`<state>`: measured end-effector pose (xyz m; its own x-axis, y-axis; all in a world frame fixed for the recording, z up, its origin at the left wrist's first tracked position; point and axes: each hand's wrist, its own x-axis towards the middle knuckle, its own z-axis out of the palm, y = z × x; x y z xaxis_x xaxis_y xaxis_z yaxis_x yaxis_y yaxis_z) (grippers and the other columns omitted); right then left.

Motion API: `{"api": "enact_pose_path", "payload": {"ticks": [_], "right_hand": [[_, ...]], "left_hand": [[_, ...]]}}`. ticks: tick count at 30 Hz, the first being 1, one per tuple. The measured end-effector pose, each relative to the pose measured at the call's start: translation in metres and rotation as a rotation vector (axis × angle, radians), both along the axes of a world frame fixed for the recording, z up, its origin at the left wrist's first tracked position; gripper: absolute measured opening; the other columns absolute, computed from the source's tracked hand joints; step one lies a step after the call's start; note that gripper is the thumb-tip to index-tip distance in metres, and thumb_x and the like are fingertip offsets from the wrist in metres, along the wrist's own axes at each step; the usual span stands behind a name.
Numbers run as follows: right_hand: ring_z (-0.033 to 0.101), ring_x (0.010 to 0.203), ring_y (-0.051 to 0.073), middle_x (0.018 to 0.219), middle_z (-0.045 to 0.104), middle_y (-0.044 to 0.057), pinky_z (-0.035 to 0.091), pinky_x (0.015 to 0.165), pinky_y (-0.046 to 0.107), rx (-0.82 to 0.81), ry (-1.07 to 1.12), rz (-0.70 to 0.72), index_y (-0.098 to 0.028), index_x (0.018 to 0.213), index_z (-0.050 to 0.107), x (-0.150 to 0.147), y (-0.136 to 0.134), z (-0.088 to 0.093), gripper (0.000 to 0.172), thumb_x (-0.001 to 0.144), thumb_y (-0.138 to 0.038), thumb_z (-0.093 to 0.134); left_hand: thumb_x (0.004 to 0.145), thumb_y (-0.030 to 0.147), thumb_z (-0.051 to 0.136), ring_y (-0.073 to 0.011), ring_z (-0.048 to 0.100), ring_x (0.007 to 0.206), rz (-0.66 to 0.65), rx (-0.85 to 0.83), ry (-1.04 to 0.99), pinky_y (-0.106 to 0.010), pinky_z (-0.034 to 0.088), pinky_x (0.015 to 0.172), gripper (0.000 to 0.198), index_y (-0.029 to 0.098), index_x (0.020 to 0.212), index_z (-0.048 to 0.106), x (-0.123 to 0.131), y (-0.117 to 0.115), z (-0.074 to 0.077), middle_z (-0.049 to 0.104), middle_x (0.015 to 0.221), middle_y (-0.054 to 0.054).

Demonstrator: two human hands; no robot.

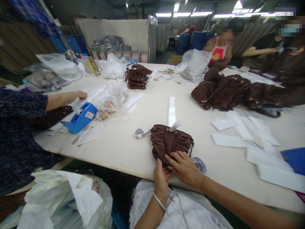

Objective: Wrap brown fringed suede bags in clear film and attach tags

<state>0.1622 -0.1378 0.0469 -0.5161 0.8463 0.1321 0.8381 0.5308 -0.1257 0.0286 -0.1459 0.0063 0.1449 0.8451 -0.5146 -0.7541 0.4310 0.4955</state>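
A worker's left hand [161,178] and right hand [185,168] meet on a brown fringed bag [170,141] at the near edge of a long white table [124,149]. The left hand, a bangle at its wrist, closes thumb and fingers on the bag's near edge. Its fingertips are covered by the right hand, which lies across them with fingers stretched flat, pressing rather than gripping. A white tag [175,126] sticks up from the top of the bag. A roll of clear tape [199,164] shows only in part behind the right hand, and a smaller roll [139,133] lies just left of the bag.

At left, a co-worker's arm [63,99] in a dark sleeve reaches over the table beside a blue tape dispenser [81,118]; the rest of that person is cut off by the frame. A stack of brown bags [137,76] stands farther back, and a loose pile of brown bags [234,92] sprawls at right, its single pieces hard to separate. White sheets [228,140] lie scattered at right. A white plastic sack [64,197] sits below the table edge, its contents unclear.
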Motion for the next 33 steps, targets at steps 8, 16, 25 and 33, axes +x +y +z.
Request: {"api": "enact_pose_path", "payload": {"ticks": [8, 16, 25, 33], "right_hand": [[0.046, 0.109, 0.031, 0.126, 0.054, 0.017, 0.038, 0.092, 0.047, 0.011, -0.008, -0.014, -0.014, 0.143, 0.044, 0.002, -0.006, -0.006, 0.054, 0.091, -0.028, 0.052], [0.047, 0.116, 0.029, 0.129, 0.056, 0.013, 0.04, 0.099, 0.049, 0.051, 0.048, 0.051, -0.018, 0.133, 0.053, 0.016, -0.013, -0.011, 0.043, 0.095, -0.037, 0.049], [0.051, 0.123, 0.024, 0.13, 0.053, 0.014, 0.048, 0.1, 0.042, 0.021, 0.5, -0.544, -0.02, 0.141, 0.036, 0.033, -0.065, 0.012, 0.051, 0.093, -0.022, 0.05], [0.059, 0.095, 0.018, 0.108, 0.059, 0.005, 0.048, 0.082, 0.03, -0.003, 0.473, -0.63, -0.02, 0.115, 0.051, 0.037, -0.019, 0.002, 0.034, 0.084, -0.008, 0.049]], "left_hand": [[0.082, 0.049, 0.068, -0.0112, 0.061, 0.067, -0.027, 0.014, -0.006, -0.024, 0.052, 0.065, 0.038, 0.013, 0.096, 0.062, 0.0, -0.001, 0.01, 0.065, 0.082, -0.003], [0.069, 0.037, 0.081, -0.0158, 0.066, 0.07, -0.143, 0.002, 0.261, -0.026, 0.054, 0.058, 0.045, 0.01, 0.101, 0.064, 0.002, 0.006, 0.011, 0.069, 0.09, -0.009], [0.078, 0.022, 0.071, -0.0218, 0.07, 0.09, -0.181, -0.05, 0.214, -0.036, 0.06, 0.076, 0.025, 0.014, 0.102, 0.065, 0.006, 0.016, 0.024, 0.071, 0.102, -0.011], [0.085, 0.019, 0.065, -0.0173, 0.07, 0.083, -0.176, -0.118, 0.268, -0.032, 0.061, 0.073, 0.019, 0.014, 0.103, 0.065, 0.007, 0.026, 0.028, 0.072, 0.1, -0.011]]}}
